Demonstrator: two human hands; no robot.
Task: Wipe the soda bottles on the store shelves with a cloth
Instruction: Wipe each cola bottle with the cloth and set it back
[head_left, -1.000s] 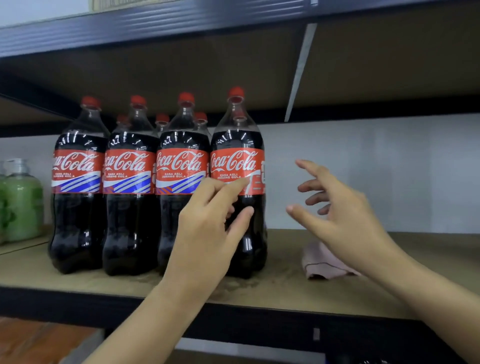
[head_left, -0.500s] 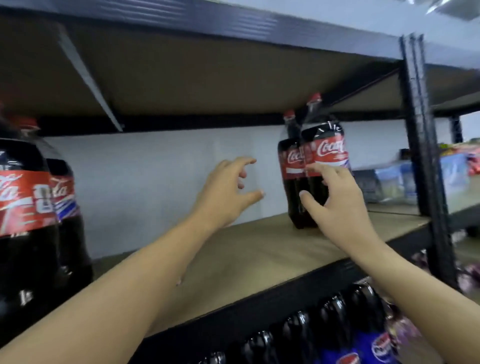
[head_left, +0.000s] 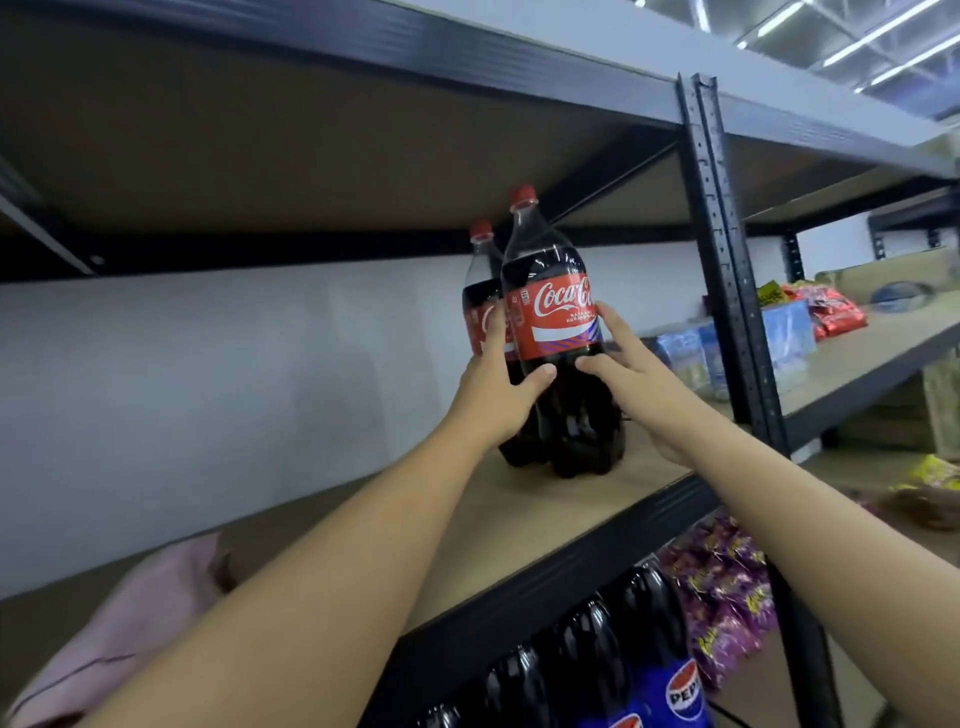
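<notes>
Coca-Cola bottle (head_left: 558, 332), full, looks heavy and smooth-sided; both hands' grip wraps its waist: left hand (head_left: 496, 387), right hand (head_left: 631, 374). Pink cloth (head_left: 130, 618) lies apart on the shelf (head_left: 519, 525).

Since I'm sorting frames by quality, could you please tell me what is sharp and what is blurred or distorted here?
Head view: the front bottle and both hands gripping it, left and right, are sharp; the pink cloth at lower left is smeared; wide-angle bending tilts the upright post; ceiling lights glare.
</notes>
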